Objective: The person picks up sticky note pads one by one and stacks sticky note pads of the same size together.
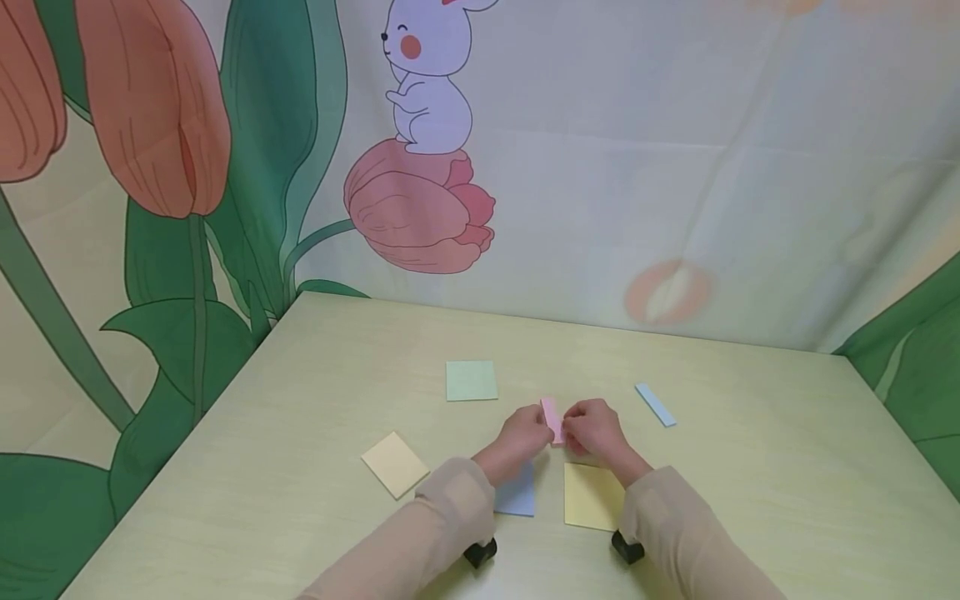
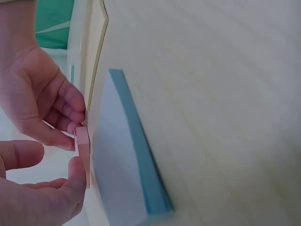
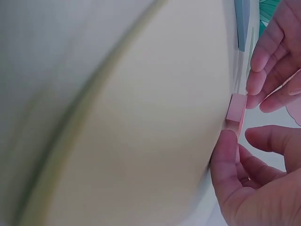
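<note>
The pink pad (image 1: 552, 417) sits between left hand (image 1: 522, 433) and right hand (image 1: 595, 427), long axis pointing away and slightly left. Can't tell if either's pinching it.

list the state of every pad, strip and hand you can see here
left hand, holding the pink strip
right hand, holding the pink strip
pink strip, between both hands
green pad, flat, uncovered
cream pad, flat, turned at an angle
blue pad, flat, partly hidden in head view
yellow pad, flat, partly hidden in head view
light-blue strip, flat, slanted
</note>
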Available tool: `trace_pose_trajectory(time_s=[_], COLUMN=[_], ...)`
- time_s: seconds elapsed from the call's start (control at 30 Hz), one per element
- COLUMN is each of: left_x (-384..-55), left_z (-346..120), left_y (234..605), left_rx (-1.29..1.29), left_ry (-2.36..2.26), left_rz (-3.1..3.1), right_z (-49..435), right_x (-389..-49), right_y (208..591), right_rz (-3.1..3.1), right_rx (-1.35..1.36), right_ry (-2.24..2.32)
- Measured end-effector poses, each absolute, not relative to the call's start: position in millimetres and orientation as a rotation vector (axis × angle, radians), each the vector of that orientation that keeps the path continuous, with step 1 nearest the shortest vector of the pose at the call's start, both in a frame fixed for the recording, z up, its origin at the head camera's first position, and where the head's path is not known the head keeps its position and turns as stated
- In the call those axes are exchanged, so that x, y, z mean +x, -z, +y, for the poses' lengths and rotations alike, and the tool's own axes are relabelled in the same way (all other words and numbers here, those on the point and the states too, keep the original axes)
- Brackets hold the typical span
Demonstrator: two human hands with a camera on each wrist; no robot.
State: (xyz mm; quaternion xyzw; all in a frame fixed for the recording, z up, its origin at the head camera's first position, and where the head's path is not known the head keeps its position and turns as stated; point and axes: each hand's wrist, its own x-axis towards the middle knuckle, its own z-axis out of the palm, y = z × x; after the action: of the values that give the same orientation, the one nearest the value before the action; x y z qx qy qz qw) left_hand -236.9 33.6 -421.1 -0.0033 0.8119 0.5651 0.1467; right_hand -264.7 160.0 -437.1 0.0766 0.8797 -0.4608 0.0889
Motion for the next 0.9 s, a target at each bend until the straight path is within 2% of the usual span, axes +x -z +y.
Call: trace_pose_trajectory(time_s=[0.9], left_x=[-250], left_z=[35], left_y=[429], left_rx=[-0.019], left_ry=[-1.639], left_rz=[2.283], right_z=[156], right_x=[-267], right_y=[438], right_rz=[2.656], right_rx=[0.194], right_ry=[1.244])
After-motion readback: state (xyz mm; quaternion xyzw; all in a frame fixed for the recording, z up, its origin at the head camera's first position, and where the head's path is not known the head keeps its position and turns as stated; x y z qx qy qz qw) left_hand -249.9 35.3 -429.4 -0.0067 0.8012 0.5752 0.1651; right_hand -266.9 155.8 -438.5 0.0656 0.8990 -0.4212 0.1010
